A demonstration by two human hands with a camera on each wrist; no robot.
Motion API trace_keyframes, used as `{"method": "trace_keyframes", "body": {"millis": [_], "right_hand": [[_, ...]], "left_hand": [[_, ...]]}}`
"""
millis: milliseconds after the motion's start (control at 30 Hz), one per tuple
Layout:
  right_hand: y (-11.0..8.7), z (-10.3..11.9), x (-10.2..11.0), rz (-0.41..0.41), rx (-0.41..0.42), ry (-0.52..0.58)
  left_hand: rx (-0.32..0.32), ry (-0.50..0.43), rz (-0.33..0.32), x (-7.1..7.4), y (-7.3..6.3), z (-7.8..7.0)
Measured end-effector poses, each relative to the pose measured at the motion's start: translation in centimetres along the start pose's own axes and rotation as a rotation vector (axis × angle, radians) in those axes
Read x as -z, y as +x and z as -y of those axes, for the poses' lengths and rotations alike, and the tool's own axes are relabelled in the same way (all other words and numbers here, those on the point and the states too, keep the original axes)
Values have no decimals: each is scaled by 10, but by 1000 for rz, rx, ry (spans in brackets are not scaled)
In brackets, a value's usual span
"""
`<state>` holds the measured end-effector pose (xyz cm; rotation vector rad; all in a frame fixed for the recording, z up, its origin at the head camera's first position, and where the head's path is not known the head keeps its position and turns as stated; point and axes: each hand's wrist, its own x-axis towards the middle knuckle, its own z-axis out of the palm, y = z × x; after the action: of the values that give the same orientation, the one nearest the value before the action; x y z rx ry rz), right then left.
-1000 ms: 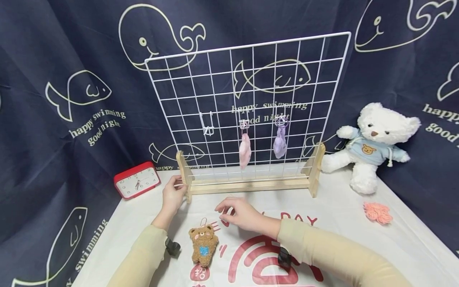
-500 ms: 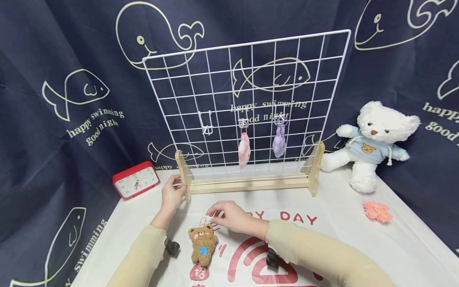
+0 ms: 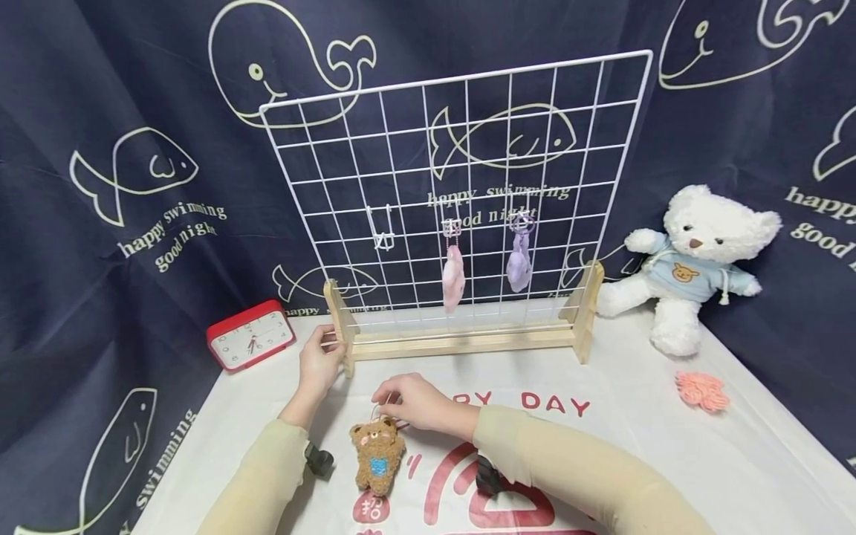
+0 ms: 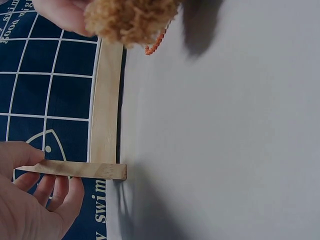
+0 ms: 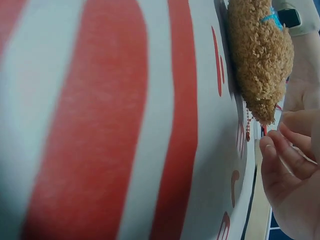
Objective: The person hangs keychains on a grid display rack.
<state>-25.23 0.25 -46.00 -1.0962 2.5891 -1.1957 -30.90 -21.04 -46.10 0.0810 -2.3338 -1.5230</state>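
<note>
My left hand (image 3: 319, 364) grips the left wooden side support (image 3: 342, 327) of a white wire grid rack, thumb on one face and fingers on the other, as the left wrist view shows (image 4: 70, 169). A brown fuzzy bear keychain (image 3: 378, 455) with a blue belly patch lies on the tablecloth in front of the rack. My right hand (image 3: 414, 401) is at the bear's head, fingertips right at its thin chain loop (image 3: 374, 409). A small gap shows between thumb and forefinger. In the right wrist view, the bear (image 5: 262, 55) and beaded chain (image 5: 248, 122) are beside those fingers (image 5: 287, 155).
A pink keychain (image 3: 452, 279) and a purple keychain (image 3: 519, 267) hang from hooks on the grid; a bare white hook (image 3: 384, 240) hangs further left. A red clock (image 3: 250, 336) stands left. A white teddy bear (image 3: 695, 267) and coral yarn bundle (image 3: 702, 391) are at right.
My right hand has moved left and slightly down, reaching the bear keychain's chain loop. My left hand keeps its grip on the rack's side support; the head view has shifted slightly.
</note>
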Motion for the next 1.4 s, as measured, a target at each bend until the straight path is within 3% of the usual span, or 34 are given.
{"method": "trace_keyframes", "body": {"millis": [267,533,767,933,1100,1300,1400], "right_hand": [[12,-6,-6,44,-70,-47],[17,-7,-10,65,-76,-65],[22,-8,-18,42,-127,-79],[25,-10,-21,26,-148,-149],[26,-10,-21,29,-161,-200],[27,-9,-21,37,-176,-209],[27,-8,-21,46,-183,-238]], "left_hand": [[0,-4,0,1,0,1],[-6,8,0,1,1,1],[13,13,5,1,-1,0],[22,30,10,2,-2,1],[5,19,11,1,-1,0],[-58,7,-26,1,-2,-1],[-44,12,-22,0,-2,-1]]}}
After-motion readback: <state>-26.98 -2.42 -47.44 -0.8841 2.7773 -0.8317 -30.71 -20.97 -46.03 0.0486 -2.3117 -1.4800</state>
